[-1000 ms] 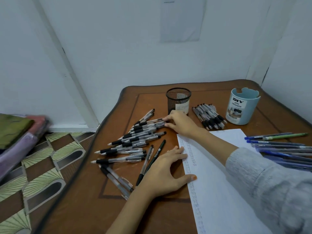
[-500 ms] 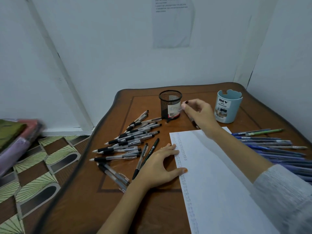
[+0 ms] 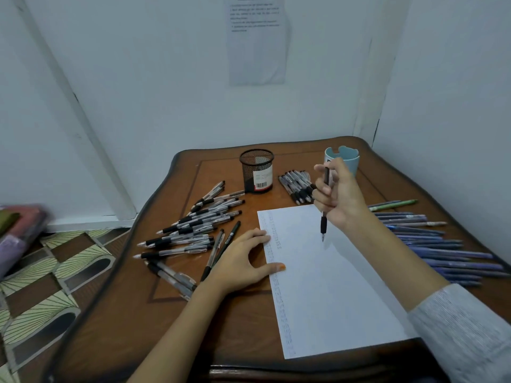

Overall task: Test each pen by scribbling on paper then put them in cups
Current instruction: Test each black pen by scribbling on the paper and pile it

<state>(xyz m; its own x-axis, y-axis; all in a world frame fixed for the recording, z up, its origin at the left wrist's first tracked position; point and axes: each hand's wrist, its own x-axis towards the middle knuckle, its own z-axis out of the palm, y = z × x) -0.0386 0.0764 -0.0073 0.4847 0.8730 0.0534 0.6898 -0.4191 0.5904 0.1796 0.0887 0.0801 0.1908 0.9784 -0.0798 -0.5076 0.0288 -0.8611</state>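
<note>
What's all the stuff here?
table: one, brown, under everything
paper: one, white, middle of table
mesh cup: one, black, back of table
plastic cup: one, light blue, back right
loose pens: many, black, piled left of paper
bunched pens: several, black, between the cups
blue pens: many, blue, right of paper
green pen: one, green, behind the blue pens
wall notice: one, white, on the wall
folded cloth: blurred stack, mixed colours, floor at left
held pen: one, black, tip down over paper
left hand: rests on paper's left edge
right hand: grips the held pen
</note>
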